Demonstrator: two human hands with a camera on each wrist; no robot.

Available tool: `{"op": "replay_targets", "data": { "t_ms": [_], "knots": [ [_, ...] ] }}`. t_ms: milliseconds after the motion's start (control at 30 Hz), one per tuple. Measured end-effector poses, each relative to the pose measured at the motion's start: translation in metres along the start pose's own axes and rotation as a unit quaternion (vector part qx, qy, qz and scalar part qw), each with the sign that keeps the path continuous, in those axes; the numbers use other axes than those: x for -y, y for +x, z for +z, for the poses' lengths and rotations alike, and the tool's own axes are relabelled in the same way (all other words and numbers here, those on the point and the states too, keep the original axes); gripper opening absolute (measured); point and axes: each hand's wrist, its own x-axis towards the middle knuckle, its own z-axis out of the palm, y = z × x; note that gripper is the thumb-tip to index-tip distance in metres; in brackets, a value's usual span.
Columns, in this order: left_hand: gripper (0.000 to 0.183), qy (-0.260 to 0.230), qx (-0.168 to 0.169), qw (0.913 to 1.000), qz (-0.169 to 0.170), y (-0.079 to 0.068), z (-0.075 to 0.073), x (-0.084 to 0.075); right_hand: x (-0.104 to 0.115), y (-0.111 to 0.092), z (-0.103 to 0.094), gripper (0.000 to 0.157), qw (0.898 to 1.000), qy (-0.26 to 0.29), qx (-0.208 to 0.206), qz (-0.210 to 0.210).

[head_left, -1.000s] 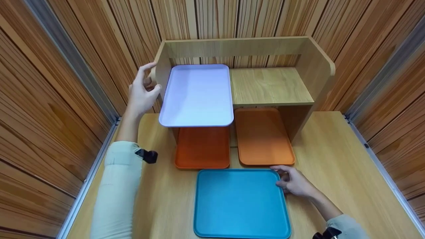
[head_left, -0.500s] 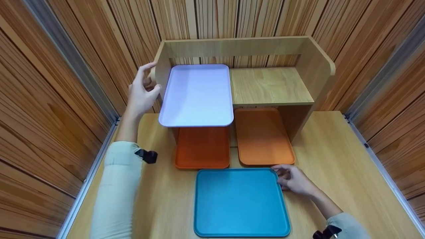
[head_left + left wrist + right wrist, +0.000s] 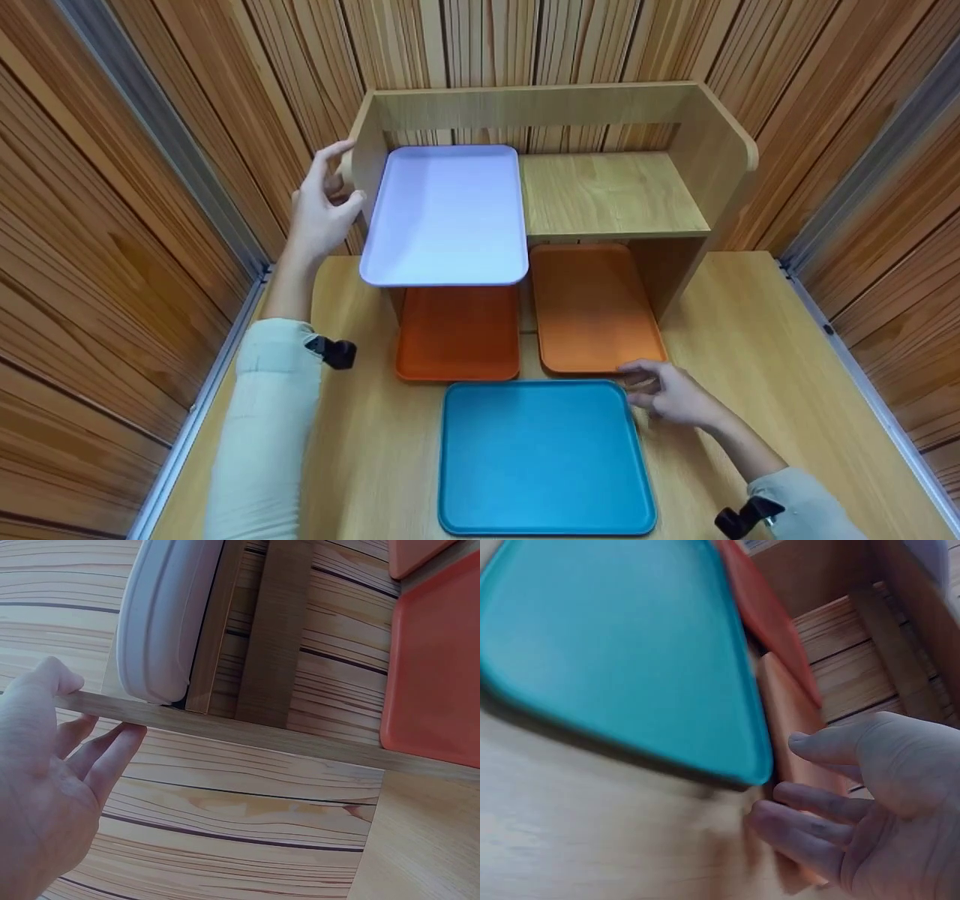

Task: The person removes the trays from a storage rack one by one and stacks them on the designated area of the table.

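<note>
My left hand (image 3: 322,202) grips the left side panel (image 3: 247,733) of a wooden shelf, thumb on one face and fingers on the other. A lavender tray (image 3: 450,217) lies on the left of the upper board, its front edge overhanging. Near the far right corner of a blue tray (image 3: 547,457), my right hand (image 3: 671,394) hovers with loosely bent fingers and holds nothing. In the right wrist view a gap separates the fingertips from that blue tray. An orange tray (image 3: 596,307) lies just beyond the hand, and whether the fingers touch its front edge I cannot tell.
A red-orange tray (image 3: 457,334) sits in the lower left bay, partly hidden under the lavender one. The upper board (image 3: 611,195) shows bare wood at right. Wood-patterned walls (image 3: 135,187) enclose the tabletop (image 3: 757,352) on the left, back and right.
My right hand has let go of the blue tray's corner and moved slightly right and away. The blue tray shifted a little toward the shelf earlier. My left hand stays put.
</note>
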Motion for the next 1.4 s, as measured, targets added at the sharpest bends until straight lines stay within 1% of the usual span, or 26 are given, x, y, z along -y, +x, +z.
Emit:
{"op": "replay_targets", "data": {
  "t_ms": [167, 333, 433, 533, 633, 767, 933, 1133, 1267, 1400],
  "knots": [
    [0.069, 0.005, 0.000, 1.0000, 0.002, 0.001, 0.000, 0.000, 0.021, 0.001, -0.011, 0.051, 1.000, -0.007, 0.014, 0.006],
    [0.069, 0.010, 0.001, 0.9999, 0.003, 0.002, -0.001, 0.001, 0.036, 0.004, -0.020, 0.048, 0.999, -0.032, 0.001, -0.007],
    [0.069, 0.011, 0.001, 0.9999, 0.003, 0.001, -0.002, 0.001, 0.043, 0.007, -0.024, 0.046, 0.999, -0.037, -0.010, -0.018],
    [0.069, 0.015, -0.001, 0.9999, 0.004, 0.001, -0.003, 0.002, 0.049, 0.010, -0.024, 0.046, 0.999, -0.027, -0.020, -0.022],
    [0.069, 0.016, -0.002, 0.9999, 0.005, 0.002, -0.003, 0.001, 0.056, 0.013, -0.022, 0.048, 0.999, -0.001, -0.037, -0.025],
    [0.069, 0.014, -0.001, 0.9999, 0.006, 0.003, -0.002, 0.000, 0.066, 0.017, -0.018, 0.054, 0.995, 0.049, -0.077, -0.027],
    [0.070, 0.017, -0.004, 0.9998, 0.010, 0.003, -0.003, 0.000, 0.083, 0.020, -0.011, 0.060, 0.983, 0.124, -0.129, -0.029],
    [0.069, 0.016, -0.005, 0.9998, 0.013, 0.002, -0.004, -0.001, 0.104, 0.023, -0.003, 0.062, 0.966, 0.198, -0.165, -0.027],
    [0.069, 0.015, -0.002, 0.9998, 0.012, 0.001, -0.002, 0.000, 0.116, 0.026, 0.001, 0.064, 0.949, 0.250, -0.190, -0.036],
    [0.070, 0.015, 0.002, 0.9999, 0.008, 0.000, 0.001, 0.003, 0.125, 0.030, 0.007, 0.068, 0.931, 0.302, -0.199, -0.043]
  ]
}}
